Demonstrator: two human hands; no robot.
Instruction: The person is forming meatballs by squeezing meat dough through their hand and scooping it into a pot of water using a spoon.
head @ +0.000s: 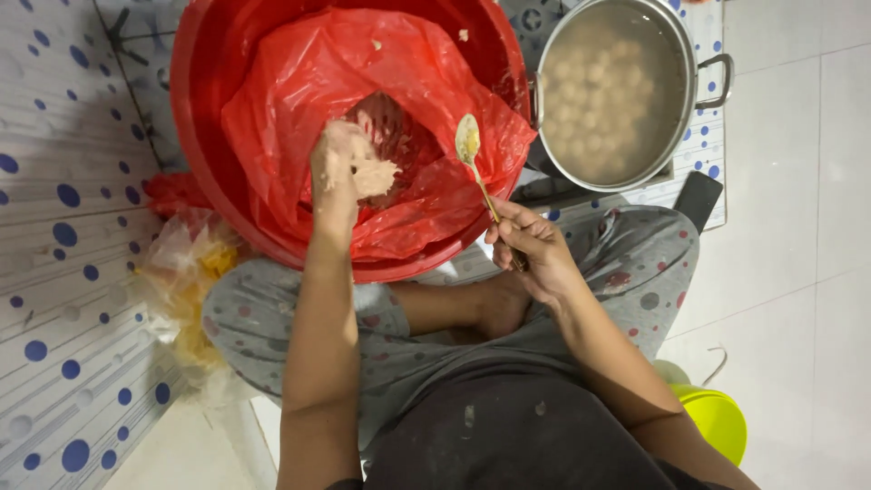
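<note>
A big red basin [204,136] lined with a red plastic bag [299,82] stands in front of my crossed legs. My left hand [337,172] is inside it, closed on a lump of pale sticky paste [374,174] and smeared with it. To its right my right hand [531,243] grips a metal spoon [469,145] by the handle, bowl up, with some paste on it, over the basin's right edge. More pinkish paste [390,132] lies in the bag's hollow.
A steel pot [694,54] of cloudy liquid with several pale balls stands at the upper right on a stove. A crumpled clear bag [186,272] lies at the left on a dotted mat. A lime-green container [717,417] sits by my right elbow.
</note>
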